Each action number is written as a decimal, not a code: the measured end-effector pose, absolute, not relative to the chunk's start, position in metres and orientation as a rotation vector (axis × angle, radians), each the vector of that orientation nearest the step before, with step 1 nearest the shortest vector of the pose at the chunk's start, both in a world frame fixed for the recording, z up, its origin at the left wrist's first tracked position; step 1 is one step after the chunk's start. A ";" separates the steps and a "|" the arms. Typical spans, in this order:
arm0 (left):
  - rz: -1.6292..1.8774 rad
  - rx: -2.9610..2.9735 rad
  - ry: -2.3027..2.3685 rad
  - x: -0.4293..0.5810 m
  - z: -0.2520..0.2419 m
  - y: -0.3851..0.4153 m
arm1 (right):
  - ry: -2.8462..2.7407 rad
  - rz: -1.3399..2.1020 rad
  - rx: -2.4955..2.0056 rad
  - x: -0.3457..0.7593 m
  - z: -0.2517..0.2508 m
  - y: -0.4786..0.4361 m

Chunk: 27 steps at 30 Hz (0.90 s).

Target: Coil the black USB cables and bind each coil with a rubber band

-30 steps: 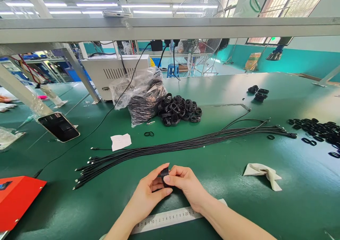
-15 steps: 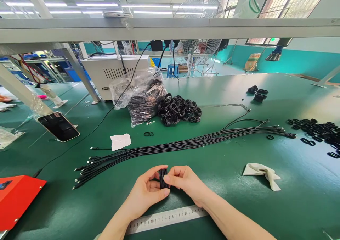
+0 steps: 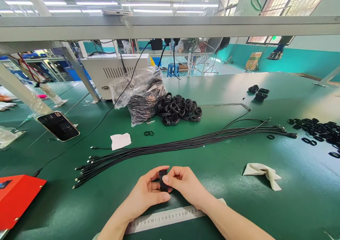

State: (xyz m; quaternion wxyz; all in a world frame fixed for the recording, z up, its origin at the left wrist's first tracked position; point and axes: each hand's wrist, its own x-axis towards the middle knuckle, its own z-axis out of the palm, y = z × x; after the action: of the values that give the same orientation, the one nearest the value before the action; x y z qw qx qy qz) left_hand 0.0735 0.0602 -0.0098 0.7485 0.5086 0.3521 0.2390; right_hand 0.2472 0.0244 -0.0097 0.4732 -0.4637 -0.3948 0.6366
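Note:
A small black coiled cable [image 3: 163,180] is held between my two hands above the green table. My left hand [image 3: 146,192] curves round its left side, fingers at the top and thumb below. My right hand [image 3: 184,185] pinches its right side with thumb and fingers. Just below my hands lies a steel ruler [image 3: 164,218], partly covered by my wrists. Beyond them a bundle of straight black cables [image 3: 159,148] stretches across the table, metal plugs showing at its ends.
Behind the bundle stand a pile of coiled cables [image 3: 180,109] and a plastic bag of cables [image 3: 145,101]. Black rings [image 3: 321,130] are scattered at right, near a cloth [image 3: 261,171]. At left are a red box [image 3: 21,201] and a phone [image 3: 58,126]. A metal beam [image 3: 170,31] crosses above.
My hands stay nearly in place, with the coil still between them; the right fingers have shifted slightly on it. More of the ruler's right end shows past my right wrist.

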 end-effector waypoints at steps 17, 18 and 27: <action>0.515 0.897 0.715 0.068 -0.009 0.068 | -1.581 1.160 -1.187 0.249 -0.017 0.017; 0.498 0.905 0.713 0.069 -0.009 0.068 | -1.600 1.143 -1.204 0.247 -0.019 0.016; 0.476 0.939 0.653 0.073 -0.008 0.063 | -1.760 0.788 -1.280 0.241 -0.018 0.018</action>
State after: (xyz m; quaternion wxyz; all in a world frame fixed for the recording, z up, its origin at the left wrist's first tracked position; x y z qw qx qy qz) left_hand 0.0726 0.0627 -0.0080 0.8143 0.4399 0.3059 0.2231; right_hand 0.2413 0.0180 -0.0184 0.4018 -0.5066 -0.6963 0.3116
